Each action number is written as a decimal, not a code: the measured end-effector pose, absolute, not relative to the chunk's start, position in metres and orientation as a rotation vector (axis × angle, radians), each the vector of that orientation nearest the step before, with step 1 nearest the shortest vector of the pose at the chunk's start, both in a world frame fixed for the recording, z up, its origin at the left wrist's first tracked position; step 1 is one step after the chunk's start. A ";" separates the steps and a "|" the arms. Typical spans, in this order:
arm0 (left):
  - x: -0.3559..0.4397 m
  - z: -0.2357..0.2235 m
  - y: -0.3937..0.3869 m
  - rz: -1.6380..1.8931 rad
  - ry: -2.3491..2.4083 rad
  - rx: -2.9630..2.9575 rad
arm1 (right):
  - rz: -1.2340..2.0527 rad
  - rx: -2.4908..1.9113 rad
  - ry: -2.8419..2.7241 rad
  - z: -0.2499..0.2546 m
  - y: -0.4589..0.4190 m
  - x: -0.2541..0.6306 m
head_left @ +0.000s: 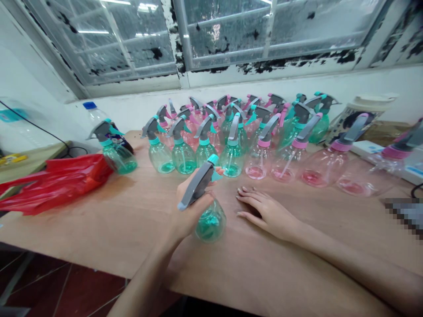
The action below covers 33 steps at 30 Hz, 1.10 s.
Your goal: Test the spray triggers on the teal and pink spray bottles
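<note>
My left hand [188, 198] is wrapped round the neck of a green spray bottle [210, 222] with a grey and teal trigger head. The bottle is a little tilted, and whether its base touches the table I cannot tell. To its right, my right hand [264, 211] rests palm down on the table with fingers stretched out and holds nothing. Just beyond both hands stands a front row of clear green spray bottles [183, 158] and pink spray bottles [257, 165], with several more packed behind them.
A red plastic bag [72, 182] lies at the left beside another green spray bottle [120, 158] and a dark drink bottle [124, 143]. At the right back stand a printed container [361, 116] and a white box [366, 152]. The wooden table [99, 233] meets a windowed wall.
</note>
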<state>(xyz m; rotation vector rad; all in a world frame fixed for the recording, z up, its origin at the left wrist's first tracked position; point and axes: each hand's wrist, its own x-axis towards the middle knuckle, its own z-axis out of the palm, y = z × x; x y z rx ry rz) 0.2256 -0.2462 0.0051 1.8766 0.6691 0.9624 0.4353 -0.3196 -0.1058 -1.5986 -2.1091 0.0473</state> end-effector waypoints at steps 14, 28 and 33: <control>0.227 0.003 -0.248 0.974 0.691 1.827 | 0.059 -1.593 -2.088 -0.108 -0.319 0.436; 0.226 0.003 -0.249 0.963 0.684 1.862 | 0.072 -1.597 -2.092 -0.107 -0.320 0.436; 0.224 0.000 -0.246 0.945 0.654 1.873 | 0.078 -1.584 -2.086 -0.107 -0.320 0.436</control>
